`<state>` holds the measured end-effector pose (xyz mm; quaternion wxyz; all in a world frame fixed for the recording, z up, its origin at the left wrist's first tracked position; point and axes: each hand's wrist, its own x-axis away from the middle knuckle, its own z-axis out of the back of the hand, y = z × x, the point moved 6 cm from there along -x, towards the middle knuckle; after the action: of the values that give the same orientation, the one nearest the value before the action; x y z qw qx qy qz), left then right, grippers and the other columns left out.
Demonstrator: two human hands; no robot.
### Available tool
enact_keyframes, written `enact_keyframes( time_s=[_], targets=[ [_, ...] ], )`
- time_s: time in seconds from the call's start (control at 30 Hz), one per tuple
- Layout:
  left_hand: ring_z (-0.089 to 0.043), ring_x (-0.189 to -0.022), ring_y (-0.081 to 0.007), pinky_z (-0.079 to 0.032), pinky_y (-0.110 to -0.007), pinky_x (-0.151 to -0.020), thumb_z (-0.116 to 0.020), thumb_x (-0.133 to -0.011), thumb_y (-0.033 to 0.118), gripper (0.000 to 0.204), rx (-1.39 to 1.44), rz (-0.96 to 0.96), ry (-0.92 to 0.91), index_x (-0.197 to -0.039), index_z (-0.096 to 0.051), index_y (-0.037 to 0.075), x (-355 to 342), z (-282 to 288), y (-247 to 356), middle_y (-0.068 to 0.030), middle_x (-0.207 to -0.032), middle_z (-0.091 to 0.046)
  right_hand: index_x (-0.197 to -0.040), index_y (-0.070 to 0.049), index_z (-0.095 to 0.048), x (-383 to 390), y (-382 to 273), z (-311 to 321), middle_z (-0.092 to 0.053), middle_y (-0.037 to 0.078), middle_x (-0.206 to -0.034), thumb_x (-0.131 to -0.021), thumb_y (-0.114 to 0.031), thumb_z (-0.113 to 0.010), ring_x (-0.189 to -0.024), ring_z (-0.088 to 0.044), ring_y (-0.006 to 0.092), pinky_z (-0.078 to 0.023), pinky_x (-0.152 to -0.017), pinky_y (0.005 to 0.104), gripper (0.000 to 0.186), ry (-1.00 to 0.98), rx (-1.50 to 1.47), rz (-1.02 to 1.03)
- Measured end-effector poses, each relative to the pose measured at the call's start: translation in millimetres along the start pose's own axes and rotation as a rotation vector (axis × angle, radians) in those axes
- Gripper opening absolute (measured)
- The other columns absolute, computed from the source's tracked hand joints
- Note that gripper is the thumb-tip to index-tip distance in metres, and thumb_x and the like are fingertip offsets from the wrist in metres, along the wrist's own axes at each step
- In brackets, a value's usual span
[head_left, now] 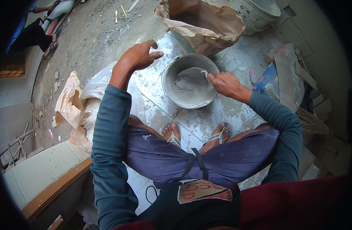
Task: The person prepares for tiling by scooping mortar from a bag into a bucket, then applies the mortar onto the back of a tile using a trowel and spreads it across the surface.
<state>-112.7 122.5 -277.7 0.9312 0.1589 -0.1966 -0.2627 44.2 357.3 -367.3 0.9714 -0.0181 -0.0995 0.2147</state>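
Note:
A round grey bucket (171,92) stands on the tiles in front of my feet, with grey powder (187,83) heaped in its bottom. At its right rim my right hand (225,83) is closed around the handle of what looks like a trowel (196,70). The trowel's blade reaches into the bucket over the powder, and its handle is mostly hidden by my fingers. My left hand (139,56) hovers left of the bucket, fingers apart and holding nothing. Just beyond the bucket stands an opened brown paper sack (201,43), its torn mouth wide.
A spattered white pail (252,17) stands at the far right. Boards (284,78), a blue bag (268,78) and a broom (312,122) lie to the right. At left is a torn paper sack (70,101) with pale powder. Another person (32,36) is at the far left.

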Motion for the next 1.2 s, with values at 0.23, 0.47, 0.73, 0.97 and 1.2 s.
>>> enact_keyframes(
  time_s=[0.23,0.47,0.73,0.97,1.2],
  targets=[
    [-0.063,-0.092,-0.0353,-0.047,-0.041,-0.079,-0.059,-0.086,0.050,0.056,0.022,-0.003,-0.029,-0.118,-0.055,0.005,-9,-4,7,-0.0232,-0.091,-0.066,-0.096,-0.003,-0.058,1,4,27,-0.062,0.019,-0.076,-0.080,-0.010,-0.053,-0.065,-0.065,0.0361,-0.052,-0.055,0.0449,0.018,-0.005,-0.025,-0.028],
    [-0.063,-0.091,-0.0357,-0.046,-0.042,-0.080,-0.059,-0.086,0.050,0.054,0.020,-0.028,0.002,-0.118,-0.055,0.006,-14,-8,0,-0.0230,-0.090,-0.065,-0.100,-0.007,-0.062,-6,14,52,-0.064,0.017,-0.078,-0.077,-0.016,-0.061,-0.070,-0.065,0.0350,-0.052,-0.061,0.0456,0.025,-0.051,-0.106,-0.054],
    [-0.063,-0.089,-0.0342,-0.046,-0.041,-0.079,-0.059,-0.086,0.048,0.054,0.013,0.051,-0.051,-0.119,-0.054,0.006,-19,-12,-3,-0.0222,-0.090,-0.066,-0.107,-0.004,-0.066,5,44,103,-0.067,0.019,-0.087,-0.073,-0.026,-0.071,-0.082,-0.064,0.0370,-0.049,-0.073,0.0419,0.041,-0.166,-0.382,-0.044],
    [-0.064,-0.085,-0.0305,-0.048,-0.038,-0.076,-0.060,-0.086,0.047,0.055,0.035,0.060,-0.076,-0.120,-0.054,0.004,-28,-18,-4,-0.0230,-0.089,-0.065,-0.107,-0.001,-0.066,26,64,145,-0.067,0.019,-0.100,-0.070,-0.031,-0.073,-0.093,-0.063,0.0345,-0.049,-0.080,0.0384,0.048,-0.118,-0.586,-0.054],
    [-0.059,-0.105,-0.0386,-0.045,-0.043,-0.089,-0.060,-0.087,0.045,0.051,0.034,0.141,-0.152,-0.118,-0.055,0.005,-33,-24,-3,-0.0233,-0.111,-0.062,-0.093,-0.007,-0.068,4,29,83,-0.065,0.015,-0.073,-0.072,-0.018,-0.067,-0.072,-0.065,0.0348,-0.051,-0.064,0.0430,0.024,-0.112,-0.163,-0.001]
  ],
)
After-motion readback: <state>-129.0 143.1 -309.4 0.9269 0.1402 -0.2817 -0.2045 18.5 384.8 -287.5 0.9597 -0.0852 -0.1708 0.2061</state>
